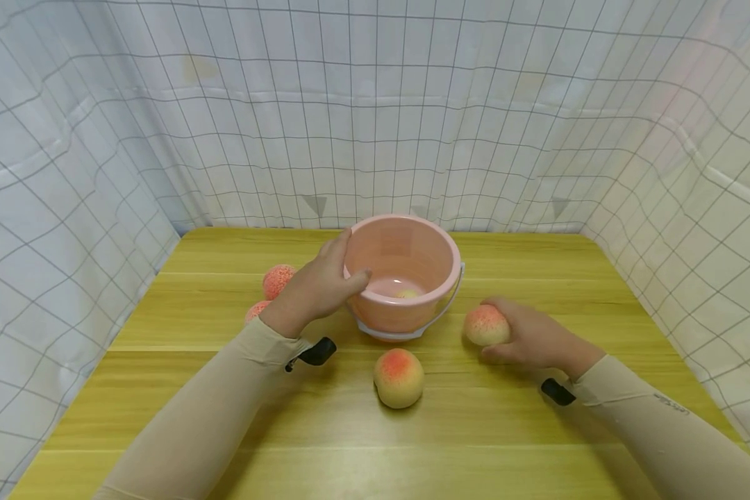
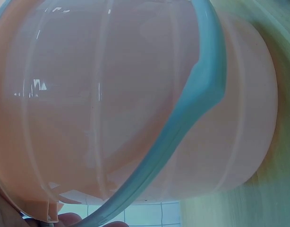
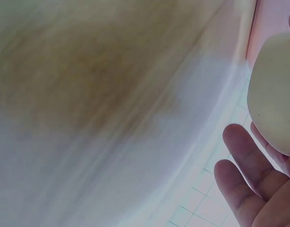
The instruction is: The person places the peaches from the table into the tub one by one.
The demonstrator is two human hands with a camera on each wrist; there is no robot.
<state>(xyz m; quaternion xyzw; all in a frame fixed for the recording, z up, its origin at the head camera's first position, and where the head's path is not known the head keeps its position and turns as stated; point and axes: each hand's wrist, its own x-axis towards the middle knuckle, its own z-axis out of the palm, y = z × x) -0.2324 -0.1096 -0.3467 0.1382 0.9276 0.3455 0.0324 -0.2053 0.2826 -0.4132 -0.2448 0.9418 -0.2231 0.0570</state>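
Two arms (image 1: 206, 410) angle forward over the desk (image 1: 494, 437), left grip (image 1: 321, 281) clasping the bucket's rim (image 1: 406, 301), right grip (image 1: 531, 337) holding a peach (image 1: 484, 325).

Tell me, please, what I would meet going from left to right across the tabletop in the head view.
Two round speckled coral-pink peaches → left hand → round pink plastic bucket → round pink-and-yellow peach → right hand.

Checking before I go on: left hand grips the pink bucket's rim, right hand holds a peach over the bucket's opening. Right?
Not quite: the head view shows the peach in the right hand off to the right of the pink bucket, not over its opening. The left hand does grip the rim.
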